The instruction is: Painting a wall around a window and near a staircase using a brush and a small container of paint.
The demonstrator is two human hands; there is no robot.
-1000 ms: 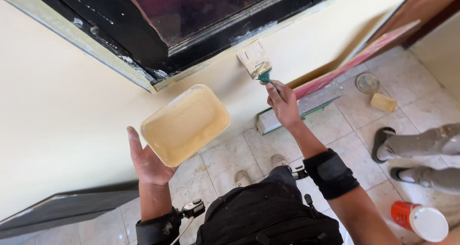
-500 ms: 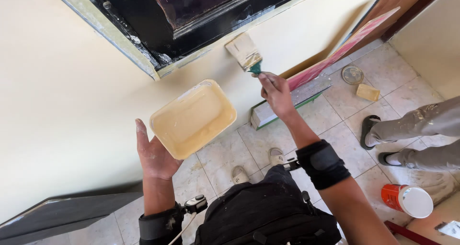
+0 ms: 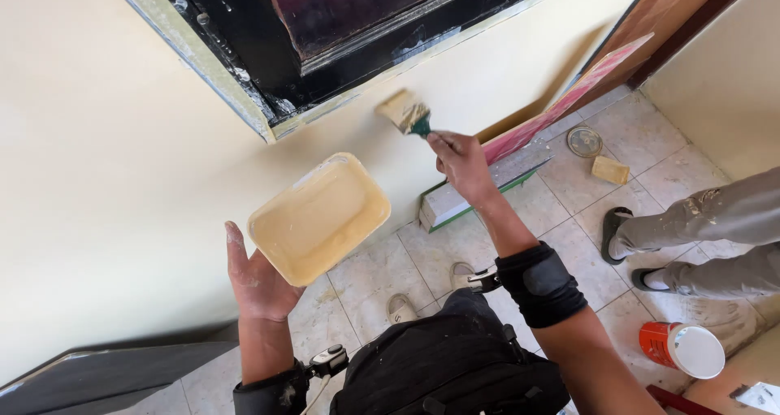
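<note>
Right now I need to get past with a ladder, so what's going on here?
A person is painting a cream wall just under a black window frame. The right hand has a grip on a paintbrush, bristles against the wall. The left hand balances a shallow tray coated in cream paint. Another person's legs stretch across the tiled floor, near an orange tub.

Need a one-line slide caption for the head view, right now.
Right hand holds a paintbrush to the cream wall under a black window frame; left hand carries a paint tray.
</note>
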